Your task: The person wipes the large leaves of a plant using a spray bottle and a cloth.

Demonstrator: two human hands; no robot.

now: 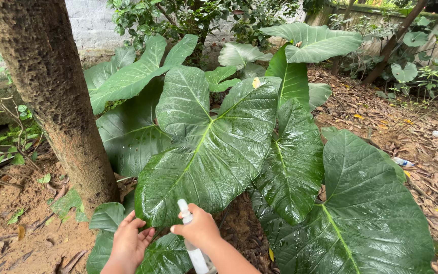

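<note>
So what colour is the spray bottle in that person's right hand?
The spray bottle looks white to pale translucent, with a white nozzle; the head view shows it, gripped by the right hand.

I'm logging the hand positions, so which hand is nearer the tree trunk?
Left. The left hand is lower right of the tree trunk, by the big wet leaf. The right hand, its grip on the spray bottle, is farther right.

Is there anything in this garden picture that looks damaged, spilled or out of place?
Little stands out. A small piece of litter lies among the dry leaves at right, out of place there. The big leaf above the spray bottle is wet and glossy, not damaged.
</note>
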